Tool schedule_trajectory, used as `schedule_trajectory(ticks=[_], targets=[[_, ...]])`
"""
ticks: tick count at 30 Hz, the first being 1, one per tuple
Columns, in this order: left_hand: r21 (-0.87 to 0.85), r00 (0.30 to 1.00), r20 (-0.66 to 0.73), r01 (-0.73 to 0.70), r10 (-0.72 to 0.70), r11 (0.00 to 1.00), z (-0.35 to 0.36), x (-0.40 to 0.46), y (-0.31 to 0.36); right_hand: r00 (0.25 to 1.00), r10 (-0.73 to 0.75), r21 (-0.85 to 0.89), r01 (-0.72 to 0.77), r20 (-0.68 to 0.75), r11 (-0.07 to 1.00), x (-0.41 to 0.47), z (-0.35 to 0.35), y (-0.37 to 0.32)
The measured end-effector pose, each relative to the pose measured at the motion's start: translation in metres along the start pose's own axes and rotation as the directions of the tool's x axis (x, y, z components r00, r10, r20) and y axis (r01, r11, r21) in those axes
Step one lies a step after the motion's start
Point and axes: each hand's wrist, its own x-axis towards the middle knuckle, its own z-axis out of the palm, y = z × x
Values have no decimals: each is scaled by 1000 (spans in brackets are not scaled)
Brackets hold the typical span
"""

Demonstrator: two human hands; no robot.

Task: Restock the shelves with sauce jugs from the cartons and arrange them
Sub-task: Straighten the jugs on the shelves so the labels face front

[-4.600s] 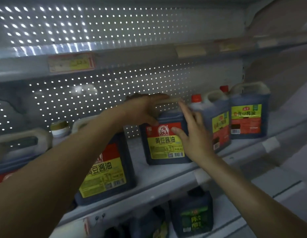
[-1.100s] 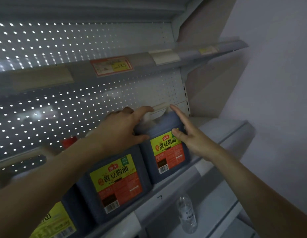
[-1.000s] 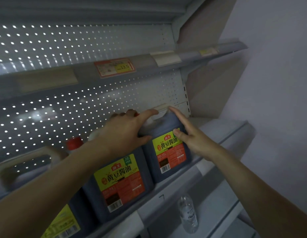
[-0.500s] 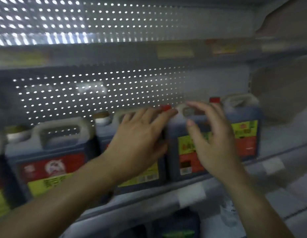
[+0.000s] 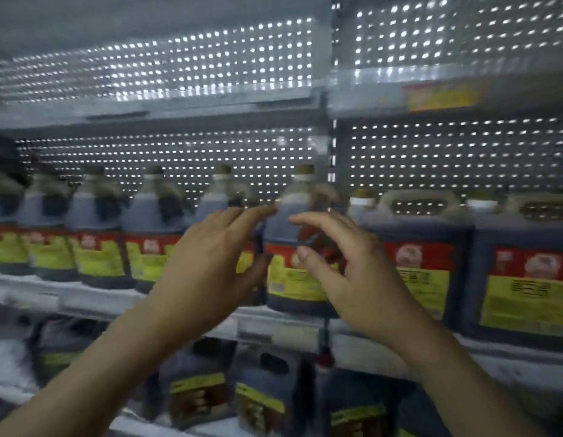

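Both our hands are raised in front of the middle shelf [image 5: 273, 329], and neither holds anything. Our left hand [image 5: 207, 263] has its fingers stretched loosely forward; our right hand [image 5: 352, 272] is relaxed, fingers slightly bent, thumb pointing left. Between them stands a round sauce bottle [image 5: 292, 247] with a red and yellow label, upright on the shelf; motion blur keeps us from telling whether either hand touches it. To its left a row of bottles [image 5: 97, 234] of the same kind runs along the shelf. To its right stand two large square sauce jugs [image 5: 431, 253] with carry handles, side by side. Dark jugs [image 5: 261, 405] fill the shelf below. A perforated back panel [image 5: 431, 152] glows with light behind everything, and a blurred price tag [image 5: 444, 96] sits on the upper shelf edge.
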Motion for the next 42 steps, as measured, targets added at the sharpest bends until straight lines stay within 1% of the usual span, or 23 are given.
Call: schedule_trajectory(ticks=[3,6,9,12,16,20,24,27,31,34,35,36,38,40,41,42], targets=[[9,995,43,84,-85,996,-38,-66,-95,997,13,86,-20,82,996,26,106,-43],[18,980,81,181,-182,983,-67,-124,-170,986,34,155,-60,165,986,40,186,-76],[13,945,112,307,-306,952,-85,-174,-232,962,78,181,-128,263,975,49,259,-95],[29,919,149,365,-365,931,-89,-214,-281,933,102,189,-175,345,966,52,323,-102],[74,860,214,458,-463,886,-75,-259,-347,916,89,186,-174,391,967,55,409,-105],[136,795,302,511,-527,849,-52,-284,-397,900,123,149,-201,418,968,54,480,-93],[192,708,392,562,-588,805,-20,-298,-475,864,191,122,-277,466,953,73,560,-72],[205,661,432,591,-613,781,1,-305,-533,848,214,124,-309,485,943,94,614,-64],[194,620,470,622,-628,759,18,-314,-607,840,238,78,-314,487,946,123,679,-69],[146,622,495,629,-607,764,30,-317,-655,855,264,65,-326,447,943,141,712,-77],[132,628,505,622,-592,772,36,-317,-670,858,279,45,-329,432,943,144,722,-77],[113,641,512,610,-572,784,43,-315,-687,857,306,-14,-330,416,944,146,733,-77],[66,650,541,600,-534,797,59,-310,-722,834,391,-233,-322,390,918,148,751,-79],[4,656,595,575,-464,818,78,-305,-754,799,475,-449,-294,368,844,145,764,-85],[-43,666,625,551,-408,833,88,-303,-769,781,519,-512,-306,347,803,142,773,-88],[-91,653,663,555,-365,827,96,-301,-780,761,560,-543,-334,328,771,140,782,-90]])
